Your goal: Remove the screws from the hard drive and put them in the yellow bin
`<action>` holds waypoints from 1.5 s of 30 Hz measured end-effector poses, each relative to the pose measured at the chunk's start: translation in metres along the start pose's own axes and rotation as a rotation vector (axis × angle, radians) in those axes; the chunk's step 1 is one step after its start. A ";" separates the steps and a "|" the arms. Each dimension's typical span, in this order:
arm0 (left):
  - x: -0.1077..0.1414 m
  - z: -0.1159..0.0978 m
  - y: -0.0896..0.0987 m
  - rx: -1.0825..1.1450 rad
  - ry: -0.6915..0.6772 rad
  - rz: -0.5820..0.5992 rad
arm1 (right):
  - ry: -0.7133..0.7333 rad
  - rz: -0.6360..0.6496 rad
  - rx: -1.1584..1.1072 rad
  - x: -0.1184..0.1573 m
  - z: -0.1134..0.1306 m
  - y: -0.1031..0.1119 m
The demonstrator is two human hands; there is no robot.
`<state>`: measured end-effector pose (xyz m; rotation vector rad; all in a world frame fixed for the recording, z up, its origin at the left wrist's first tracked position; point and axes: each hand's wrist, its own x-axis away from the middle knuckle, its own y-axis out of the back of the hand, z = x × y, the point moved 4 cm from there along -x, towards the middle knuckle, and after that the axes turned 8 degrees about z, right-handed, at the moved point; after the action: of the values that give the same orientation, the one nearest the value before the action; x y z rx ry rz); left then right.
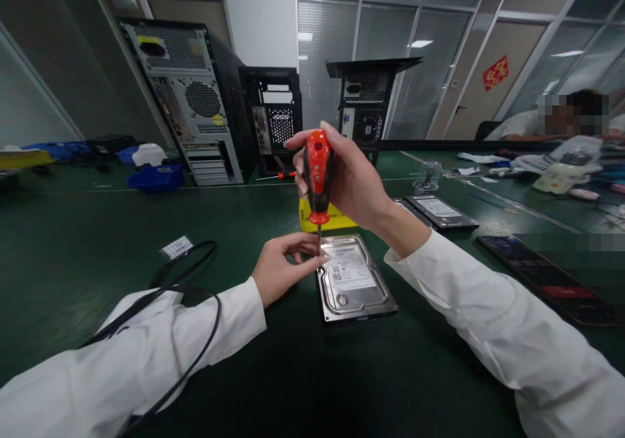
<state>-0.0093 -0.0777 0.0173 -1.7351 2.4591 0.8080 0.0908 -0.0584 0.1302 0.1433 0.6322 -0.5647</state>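
Note:
My right hand [349, 171] is closed around the red and black handle of a screwdriver [319, 177], which stands upright with its shaft pointing down. A silver hard drive [354, 275] with a white label lies flat on the green table below it. The shaft comes down at the drive's left edge, where the tip is hidden by fingers. Beside that edge, my left hand [286, 262] has its thumb and fingers pinched around the lower shaft. Whether a screw is under the tip I cannot tell.
A yellow object [336, 219] lies just behind the drive. More hard drives [439, 210] and a phone [541, 275] are to the right. Computer cases [200, 99] stand at the back, with another screwdriver [280, 176] before them. A black cable [215, 321] crosses my left sleeve. A person sits far right.

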 end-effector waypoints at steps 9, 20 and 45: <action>0.003 0.002 0.005 -0.032 -0.004 -0.044 | 0.056 -0.042 0.047 -0.001 -0.003 0.001; 0.002 0.001 0.004 -0.027 0.008 -0.011 | -0.039 0.018 -0.008 0.001 0.001 -0.005; 0.001 0.000 0.003 -0.068 0.007 -0.008 | 0.065 -0.080 0.138 0.000 -0.001 -0.004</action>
<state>-0.0121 -0.0775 0.0179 -1.7716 2.4549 0.8972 0.0880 -0.0618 0.1298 0.2680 0.6645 -0.6831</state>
